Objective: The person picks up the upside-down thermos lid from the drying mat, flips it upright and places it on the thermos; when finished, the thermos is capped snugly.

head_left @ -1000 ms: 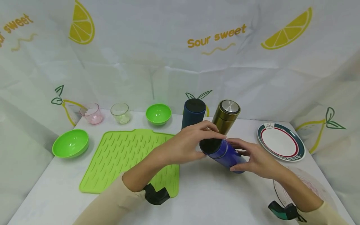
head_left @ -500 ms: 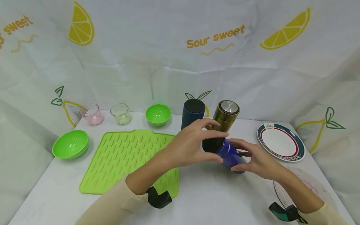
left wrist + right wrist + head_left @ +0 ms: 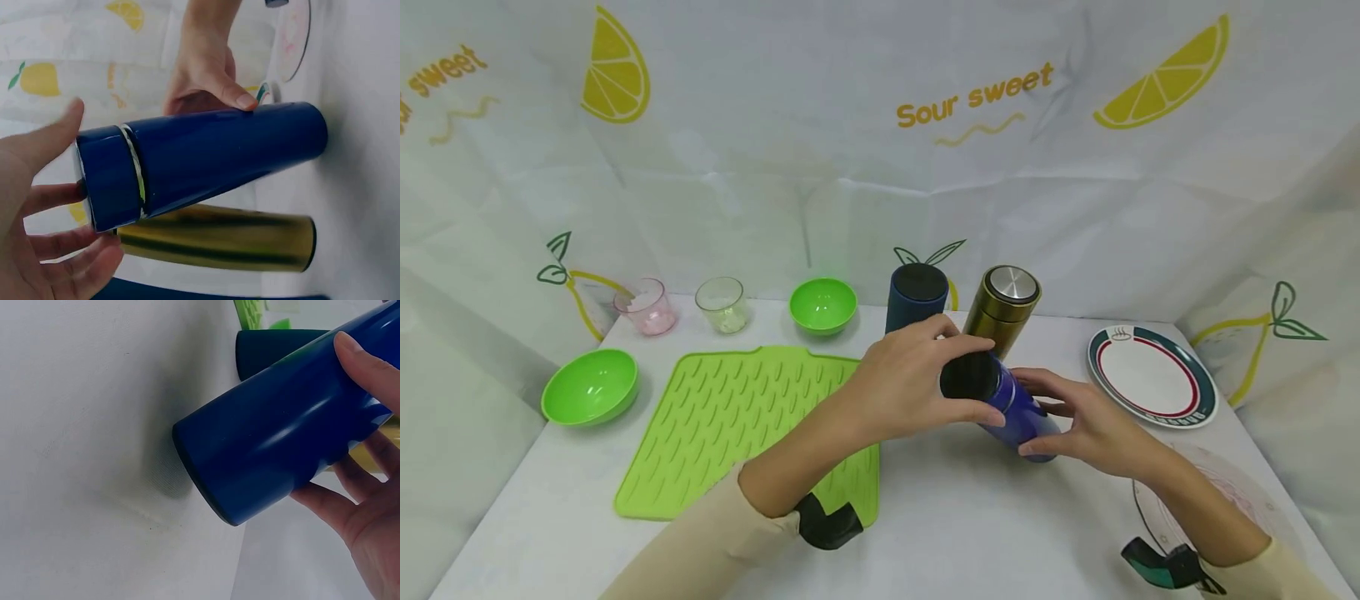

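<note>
A blue thermos flask [image 3: 1011, 408] is tilted, its dark-topped lid [image 3: 967, 377] toward my left hand [image 3: 913, 379]. That hand's fingers and thumb are spread around the lid; the left wrist view shows the thumb apart from it and fingertips right at its edge. Lower on the body, my right hand [image 3: 1086, 425] grips the flask, thumb on one side and fingers on the other. The right wrist view has the flask's base [image 3: 206, 475] slanted close over the white table. Behind the hands stand a gold flask [image 3: 1000, 312] and a dark blue flask [image 3: 916, 296], both partly hidden.
A green drying mat [image 3: 730, 433] lies left of the hands. Green bowls [image 3: 591, 387] and two small glass cups [image 3: 721, 304] stand at the left and back. A rimmed plate [image 3: 1150, 375] is at right, with a patterned plate [image 3: 1232, 492] under the right forearm.
My left hand has shifted right around the lid, its thumb moving from the lid's left side to over its front. The flask has barely moved; the right hand keeps its grip.
</note>
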The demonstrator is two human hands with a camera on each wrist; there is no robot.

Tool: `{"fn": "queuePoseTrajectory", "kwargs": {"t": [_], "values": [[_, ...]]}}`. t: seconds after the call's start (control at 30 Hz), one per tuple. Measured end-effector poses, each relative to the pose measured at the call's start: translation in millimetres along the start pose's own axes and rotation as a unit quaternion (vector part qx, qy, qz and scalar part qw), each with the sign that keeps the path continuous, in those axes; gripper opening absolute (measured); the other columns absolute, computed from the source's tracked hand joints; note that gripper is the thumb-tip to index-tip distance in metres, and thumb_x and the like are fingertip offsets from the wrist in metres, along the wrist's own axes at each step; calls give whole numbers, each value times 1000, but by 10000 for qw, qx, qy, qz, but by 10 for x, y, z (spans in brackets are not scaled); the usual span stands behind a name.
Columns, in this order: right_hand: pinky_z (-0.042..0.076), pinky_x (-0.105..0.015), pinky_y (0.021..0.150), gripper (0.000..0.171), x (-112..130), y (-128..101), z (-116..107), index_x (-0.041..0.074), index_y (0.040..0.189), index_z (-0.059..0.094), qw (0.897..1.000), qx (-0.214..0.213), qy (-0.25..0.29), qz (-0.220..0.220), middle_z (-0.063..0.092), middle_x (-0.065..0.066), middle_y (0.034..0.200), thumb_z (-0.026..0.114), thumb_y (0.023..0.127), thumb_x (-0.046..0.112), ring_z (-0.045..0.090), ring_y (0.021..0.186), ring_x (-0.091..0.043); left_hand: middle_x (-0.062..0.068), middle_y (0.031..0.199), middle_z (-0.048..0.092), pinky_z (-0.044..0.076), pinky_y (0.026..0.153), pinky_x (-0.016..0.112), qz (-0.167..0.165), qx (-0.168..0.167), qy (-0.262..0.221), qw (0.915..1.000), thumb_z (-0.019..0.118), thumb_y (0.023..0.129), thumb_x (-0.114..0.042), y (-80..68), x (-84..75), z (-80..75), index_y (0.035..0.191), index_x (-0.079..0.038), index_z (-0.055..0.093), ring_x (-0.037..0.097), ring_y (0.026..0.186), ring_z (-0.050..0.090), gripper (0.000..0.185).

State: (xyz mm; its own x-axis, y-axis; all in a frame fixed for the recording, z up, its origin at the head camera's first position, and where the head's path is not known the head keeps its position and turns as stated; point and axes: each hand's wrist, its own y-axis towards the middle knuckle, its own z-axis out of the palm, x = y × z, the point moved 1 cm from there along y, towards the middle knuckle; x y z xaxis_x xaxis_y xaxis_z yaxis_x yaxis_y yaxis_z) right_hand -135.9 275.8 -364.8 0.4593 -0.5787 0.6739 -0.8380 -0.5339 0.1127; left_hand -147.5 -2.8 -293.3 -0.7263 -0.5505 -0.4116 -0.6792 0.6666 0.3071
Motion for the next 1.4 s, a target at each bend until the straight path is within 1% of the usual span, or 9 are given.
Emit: {"fn": "queuePoseTrajectory", "kwargs": {"t": [0.07,0.23,0.47,0.67,0.87,1.03,1.1,1.27,1.4], "values": [[59,-49,95,78,-1,2,3,13,146,51,10000,-5,10,10,60,-14,145,88,80,25,48,125,18,-3,120,64,50,75,19,-21,32,-108,9999,83,79,-55,1,14,0,139,-28,65,9,98,60,68],[59,-50,94,79,9,-2,2,11,146,51,10000,-46,-73,-10,60,-15,144,89,78,26,49,125,16,-1,144,57,48,106,31,642,516,-816,9933,86,81,-16,2,59,-44,138,-30,66,16,133,51,62],[59,-49,94,79,12,7,3,11,147,50,10000,-19,-76,59,59,-15,146,88,79,26,63,129,-24,1,132,55,49,92,28,318,180,-545,9978,86,78,-49,16,59,42,141,-31,63,14,116,53,69],[59,-49,94,80,10,3,3,9,146,50,9999,-71,-141,-26,60,-16,145,89,78,25,58,128,0,1,149,52,43,115,36,772,374,-971,9916,85,81,-12,23,75,38,136,-30,67,18,141,45,61],[60,-49,93,79,22,21,11,9,147,49,9998,53,-32,202,58,-18,146,88,80,27,62,126,-41,-2,126,59,53,85,25,17,-64,-333,9994,82,79,-57,10,67,83,139,-29,63,11,110,57,69],[60,-50,92,81,23,32,17,7,147,49,9997,64,-44,232,58,-20,146,89,79,26,61,126,-46,0,136,60,50,104,30,501,167,-772,9956,85,84,-23,-8,81,28,137,-24,66,14,127,55,57],[61,-49,91,82,19,32,22,7,147,49,9998,43,-52,200,58,-20,146,89,78,25,62,125,-46,0,140,58,51,105,32,464,196,-710,9962,87,82,-25,-16,83,16,139,-25,64,15,130,54,62],[62,-47,89,79,18,41,26,10,146,51,9998,61,-120,160,60,-18,145,89,79,29,64,122,-45,-1,124,64,57,82,25,-207,157,15,9997,78,81,-61,-23,65,25,140,-24,62,12,103,64,71],[62,-47,89,80,26,42,14,10,146,51,9998,72,-151,124,59,-18,146,89,78,29,63,124,-45,-1,134,64,54,99,29,240,420,-394,9981,82,86,-32,-22,80,-4,139,-23,64,13,120,63,57]]}}
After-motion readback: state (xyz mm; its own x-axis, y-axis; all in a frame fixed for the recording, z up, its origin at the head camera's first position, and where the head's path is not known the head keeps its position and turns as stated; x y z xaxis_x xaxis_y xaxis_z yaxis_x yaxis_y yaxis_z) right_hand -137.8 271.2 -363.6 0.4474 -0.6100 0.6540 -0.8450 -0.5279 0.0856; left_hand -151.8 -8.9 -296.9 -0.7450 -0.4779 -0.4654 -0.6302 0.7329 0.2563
